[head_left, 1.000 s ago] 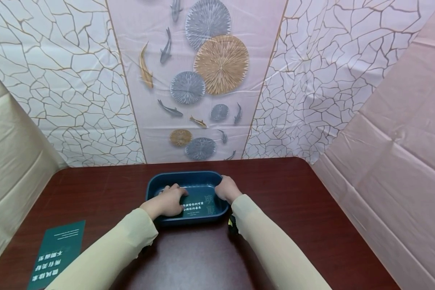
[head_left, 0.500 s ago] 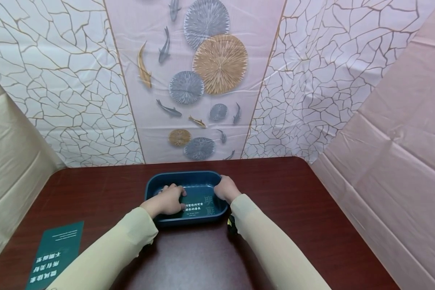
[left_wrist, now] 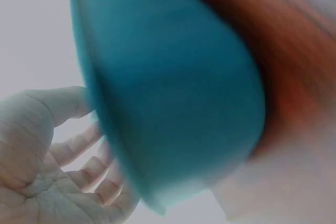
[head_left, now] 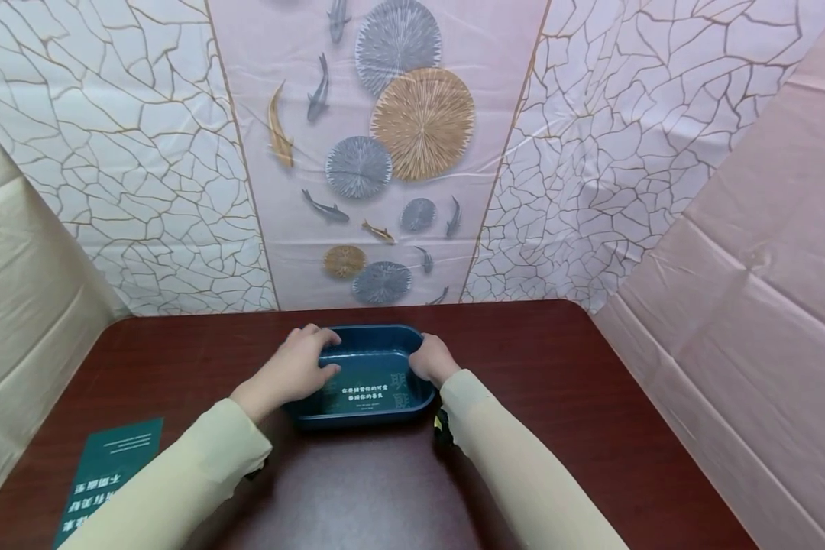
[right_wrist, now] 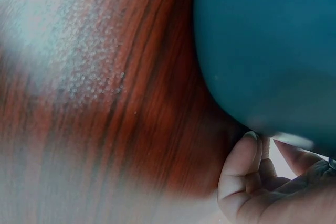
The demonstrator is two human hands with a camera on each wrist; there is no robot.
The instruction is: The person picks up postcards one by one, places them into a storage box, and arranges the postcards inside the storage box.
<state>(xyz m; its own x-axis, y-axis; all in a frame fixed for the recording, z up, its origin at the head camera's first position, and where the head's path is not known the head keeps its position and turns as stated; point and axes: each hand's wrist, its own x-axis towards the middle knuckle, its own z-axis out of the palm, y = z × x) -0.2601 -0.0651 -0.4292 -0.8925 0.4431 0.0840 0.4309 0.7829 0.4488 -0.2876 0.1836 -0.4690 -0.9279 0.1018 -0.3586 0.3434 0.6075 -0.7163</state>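
A dark blue rectangular plastic tub (head_left: 371, 419) with rounded corners stands on the table. Flat on its floor lies a dark green card (head_left: 360, 394) with white lettering. My right hand (head_left: 431, 360) grips the tub's right end, thumb over the rim; the right wrist view shows curled fingers (right_wrist: 239, 169) against the outside wall. Over the tub's left end, my left hand (head_left: 290, 376) spreads its thumb and fingers, holding nothing. In the left wrist view that hand (left_wrist: 58, 156) appears beyond the tub's rim, palm toward the camera, with the fingers partly hidden by the tub wall (left_wrist: 178, 82).
Another green card (head_left: 106, 477) with white lettering lies at the table's left front, partly covered by the left sleeve (head_left: 179, 473). The dark red-brown wooden table (head_left: 564, 428) is bounded by a patterned cloth (head_left: 179, 153) behind and plain cloths at both sides.
My left hand has risen from the card inside the tub and moved left to the tub's left end, uncovering more lettering. The right hand keeps its grip; the tub stays put.
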